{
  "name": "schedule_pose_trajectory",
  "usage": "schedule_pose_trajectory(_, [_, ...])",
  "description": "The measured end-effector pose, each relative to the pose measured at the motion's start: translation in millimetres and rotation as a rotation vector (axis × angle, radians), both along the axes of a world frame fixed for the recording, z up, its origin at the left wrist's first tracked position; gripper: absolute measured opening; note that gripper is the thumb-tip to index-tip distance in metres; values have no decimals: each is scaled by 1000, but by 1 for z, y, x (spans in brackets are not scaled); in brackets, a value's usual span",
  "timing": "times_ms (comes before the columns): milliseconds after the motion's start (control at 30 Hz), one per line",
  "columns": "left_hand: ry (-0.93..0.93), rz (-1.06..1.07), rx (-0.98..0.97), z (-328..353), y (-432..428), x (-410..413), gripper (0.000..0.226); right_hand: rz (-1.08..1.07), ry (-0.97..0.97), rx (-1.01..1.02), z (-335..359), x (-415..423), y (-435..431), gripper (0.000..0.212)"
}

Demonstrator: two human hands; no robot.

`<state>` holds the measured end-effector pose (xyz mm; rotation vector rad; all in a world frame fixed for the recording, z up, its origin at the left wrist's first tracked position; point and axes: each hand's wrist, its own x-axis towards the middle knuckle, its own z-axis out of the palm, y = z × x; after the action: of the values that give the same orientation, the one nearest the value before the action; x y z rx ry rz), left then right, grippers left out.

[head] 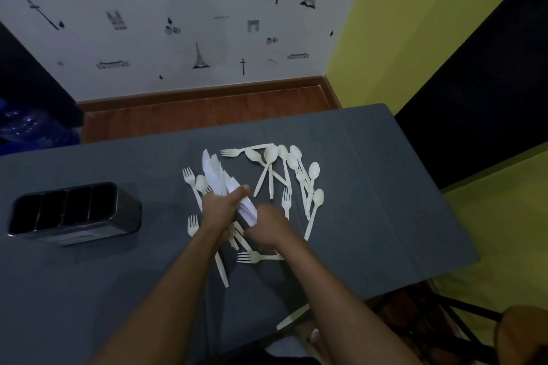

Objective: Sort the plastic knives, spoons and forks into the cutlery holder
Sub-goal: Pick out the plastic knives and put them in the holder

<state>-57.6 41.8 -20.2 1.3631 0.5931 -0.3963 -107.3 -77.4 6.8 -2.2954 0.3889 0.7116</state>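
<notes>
My left hand point(224, 206) is closed around a bundle of white plastic knives point(215, 175), blades fanning up and away from me. Just to its right, my right hand point(271, 227) touches the handle ends of that bundle with curled fingers. Around both hands lies a loose pile of cutlery on the dark grey table point(370, 187): several spoons point(296, 163) at the far right, forks point(286, 198) scattered through the middle and near side, one knife point(221, 268) lying under my left forearm. The dark cutlery holder point(74, 213), with several empty compartments, stands at the left of the table.
One knife point(292, 317) hangs over the table's near edge. The table's right edge runs close to the pile, with a stool point(522, 332) and metal frame below at bottom right. Wooden floor and a wall lie beyond the far edge.
</notes>
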Motion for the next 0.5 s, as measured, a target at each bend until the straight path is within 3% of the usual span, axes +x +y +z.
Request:
schedule_pose_trajectory(167, [54, 87, -1, -6, 8, 7, 79, -193, -27, 278, -20, -26, -15, 40])
schedule_pose_trajectory(267, [75, 161, -60, -3, 3, 7, 60, -497, -151, 434, -24, -36, -3, 41])
schedule_pose_trajectory(400, [103, 236, -338, 1, -12, 6, 25, -958, -294, 574, -26, -30, 21, 41])
schedule_pose_trajectory(500, [113, 226, -422, 4, -21, 1, 15, -1287, -263, 740, -24, -17, 23, 22])
